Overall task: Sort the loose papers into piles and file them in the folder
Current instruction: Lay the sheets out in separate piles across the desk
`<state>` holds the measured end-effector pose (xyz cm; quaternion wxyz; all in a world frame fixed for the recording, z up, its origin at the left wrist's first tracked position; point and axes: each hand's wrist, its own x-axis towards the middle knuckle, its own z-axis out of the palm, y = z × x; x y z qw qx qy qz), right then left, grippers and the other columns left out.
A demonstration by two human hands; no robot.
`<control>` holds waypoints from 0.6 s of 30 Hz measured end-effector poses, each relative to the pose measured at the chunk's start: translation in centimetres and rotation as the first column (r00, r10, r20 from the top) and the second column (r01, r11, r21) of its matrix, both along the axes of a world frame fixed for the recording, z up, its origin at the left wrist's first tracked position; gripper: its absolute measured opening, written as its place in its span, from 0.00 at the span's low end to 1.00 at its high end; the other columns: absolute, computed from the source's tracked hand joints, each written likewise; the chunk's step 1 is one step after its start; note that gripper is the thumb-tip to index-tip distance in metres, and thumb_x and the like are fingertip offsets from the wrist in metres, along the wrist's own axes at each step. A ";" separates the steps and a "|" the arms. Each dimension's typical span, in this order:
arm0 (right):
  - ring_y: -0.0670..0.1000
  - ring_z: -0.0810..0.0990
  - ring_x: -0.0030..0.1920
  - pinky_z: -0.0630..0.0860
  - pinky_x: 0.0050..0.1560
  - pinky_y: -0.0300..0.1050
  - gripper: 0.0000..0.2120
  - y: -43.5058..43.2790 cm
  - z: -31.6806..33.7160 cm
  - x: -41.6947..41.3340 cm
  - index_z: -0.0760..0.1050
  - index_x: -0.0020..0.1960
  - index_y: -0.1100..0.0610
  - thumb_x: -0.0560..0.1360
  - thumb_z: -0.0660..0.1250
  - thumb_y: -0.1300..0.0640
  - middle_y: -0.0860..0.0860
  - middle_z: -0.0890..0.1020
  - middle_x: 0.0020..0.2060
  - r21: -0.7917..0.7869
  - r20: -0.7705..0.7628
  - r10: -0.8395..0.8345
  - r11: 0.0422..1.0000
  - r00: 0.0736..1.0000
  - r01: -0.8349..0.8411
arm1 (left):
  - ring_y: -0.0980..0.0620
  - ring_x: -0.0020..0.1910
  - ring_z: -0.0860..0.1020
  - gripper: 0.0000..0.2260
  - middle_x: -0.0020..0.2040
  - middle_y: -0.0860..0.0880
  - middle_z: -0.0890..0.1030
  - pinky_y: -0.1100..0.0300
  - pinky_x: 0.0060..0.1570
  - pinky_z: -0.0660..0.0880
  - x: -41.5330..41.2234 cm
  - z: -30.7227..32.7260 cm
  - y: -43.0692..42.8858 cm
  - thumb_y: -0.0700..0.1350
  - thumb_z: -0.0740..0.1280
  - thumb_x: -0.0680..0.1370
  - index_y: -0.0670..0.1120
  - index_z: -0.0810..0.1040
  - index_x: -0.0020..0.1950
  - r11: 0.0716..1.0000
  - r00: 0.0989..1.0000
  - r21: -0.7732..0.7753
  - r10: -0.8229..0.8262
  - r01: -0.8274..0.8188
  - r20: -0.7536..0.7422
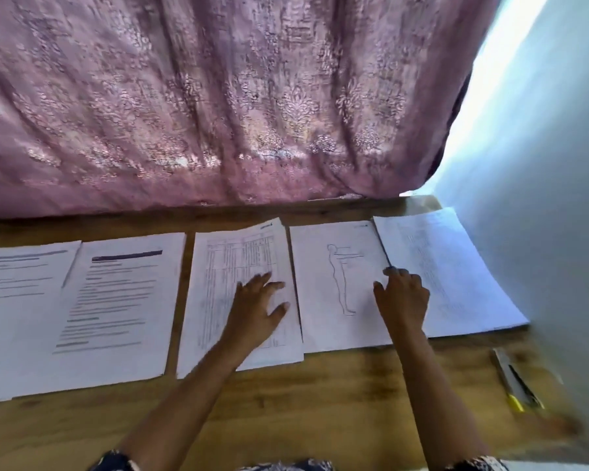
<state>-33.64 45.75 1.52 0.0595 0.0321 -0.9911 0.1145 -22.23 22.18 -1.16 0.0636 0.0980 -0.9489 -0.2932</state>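
lying in a row of five piles on the wooden table point(320, 402), the papers run from two text sheets point(116, 300) at left to a pale sheet point(456, 266) at right. left hand point(255, 307) rests flat, fingers spread, on the table-printed sheet point(225, 266). right hand point(402, 297) sits fingers bent where the figure sheet point(334, 283) meets the pale one; i cannot tell whether it pinches an edge. a pen point(514, 382) lies near the right edge, and pink cloth point(218, 96) hangs behind.

Live | my left sleeve point(116, 463), 7 o'clock: dark, pale-patterned | my right sleeve point(478, 464), 5 o'clock: same print | forearms point(191, 385) bare
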 end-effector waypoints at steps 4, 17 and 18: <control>0.55 0.76 0.59 0.73 0.57 0.50 0.21 3.5 -0.4 -1.8 0.72 0.65 0.55 0.77 0.64 0.45 0.53 0.78 0.60 0.013 0.087 0.029 0.999 0.996 -0.030 | 0.51 0.75 0.62 0.17 0.75 0.51 0.66 0.58 0.72 0.44 -5.8 0.9 8.7 0.51 0.65 0.80 0.52 0.74 0.68 0.981 0.984 0.073 -0.180 0.180 0.002; 0.52 0.80 0.39 0.71 0.31 0.40 0.04 5.9 -1.4 -1.0 0.80 0.41 0.62 0.73 0.69 0.61 0.55 0.81 0.38 -0.060 0.156 0.207 0.978 0.966 -0.200 | 0.46 0.59 0.78 0.12 0.59 0.46 0.82 0.53 0.62 0.73 -12.6 -1.5 15.1 0.46 0.64 0.79 0.45 0.81 0.60 0.973 0.999 0.227 -0.035 0.037 -0.012; 0.53 0.80 0.37 0.72 0.29 0.40 0.03 6.1 -1.3 -1.2 0.80 0.38 0.62 0.69 0.73 0.62 0.55 0.81 0.35 -0.092 0.165 0.212 0.976 0.963 -0.199 | 0.46 0.57 0.79 0.14 0.58 0.47 0.82 0.51 0.60 0.75 -12.3 -1.9 15.1 0.48 0.63 0.78 0.46 0.82 0.58 0.986 0.996 0.152 -0.066 0.075 -0.064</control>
